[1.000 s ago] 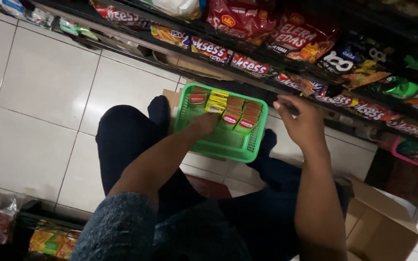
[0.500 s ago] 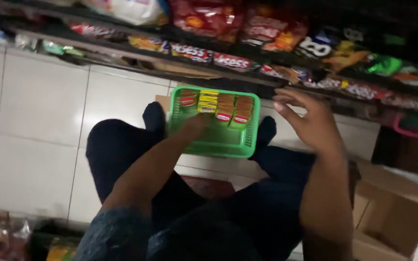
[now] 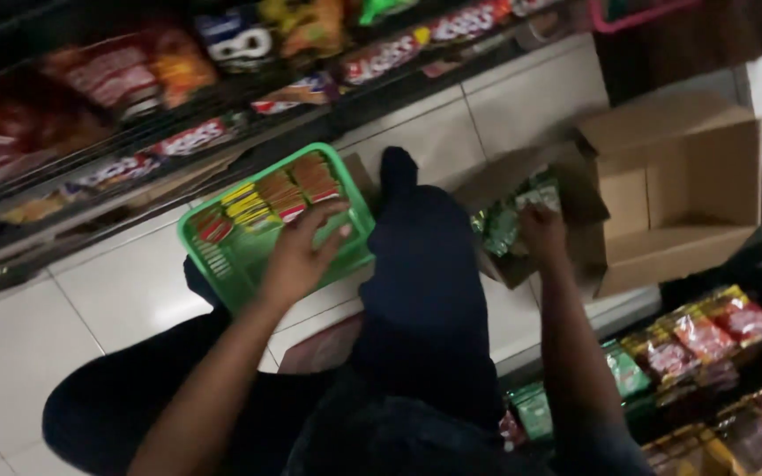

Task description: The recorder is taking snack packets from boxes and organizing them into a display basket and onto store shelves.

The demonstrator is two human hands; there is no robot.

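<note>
While the green basket (image 3: 222,256) is steadied on the knee, packets are reached for beside it.
The left hand (image 3: 297,256) lies spread inside the basket; the right hand (image 3: 541,231), right of it, is closed on green packets (image 3: 504,220) in a cardboard box (image 3: 681,194). Unheld, the basket could be tipped.

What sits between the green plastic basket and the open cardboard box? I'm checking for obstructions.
In the head view, the person's dark-trousered knee rises between the green plastic basket and the open cardboard box.

White tiled floor (image 3: 99,300), open cardboard box (image 3: 681,176) on it, snack packets (image 3: 707,339) alongside
</note>
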